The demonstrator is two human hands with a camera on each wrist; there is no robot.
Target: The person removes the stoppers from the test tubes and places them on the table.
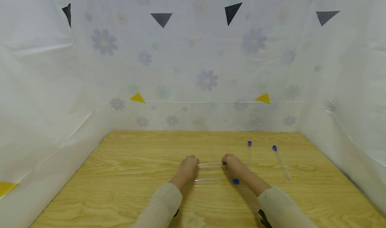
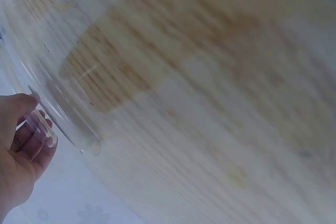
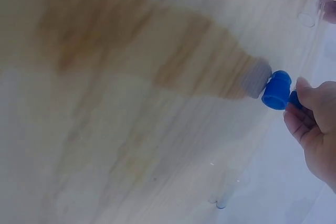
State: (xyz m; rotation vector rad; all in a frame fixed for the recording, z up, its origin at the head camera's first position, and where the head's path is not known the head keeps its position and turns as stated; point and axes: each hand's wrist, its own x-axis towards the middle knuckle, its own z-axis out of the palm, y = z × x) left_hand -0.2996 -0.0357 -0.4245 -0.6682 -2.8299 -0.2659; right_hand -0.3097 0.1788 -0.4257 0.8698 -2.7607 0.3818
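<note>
My left hand (image 1: 188,167) grips a clear test tube (image 1: 209,165) near one end, and the tube points across toward the other hand. In the left wrist view its thumb and fingers (image 2: 32,148) curl round the glass. My right hand (image 1: 234,165) pinches a small blue cap (image 3: 295,99) between thumb and fingertips, close to the held tube's other end. A second clear tube (image 1: 206,180) lies on the table, nearer to me. A loose blue cap (image 1: 236,181) sits below my right hand; the right wrist view shows this cap (image 3: 276,92) larger.
Two tubes with blue caps lie to the right: one capped tube (image 1: 249,152) just beyond my right hand, another capped tube (image 1: 281,162) farther right. The wooden table (image 1: 120,184) is enclosed by white flowered sheeting (image 1: 187,60) at back and sides.
</note>
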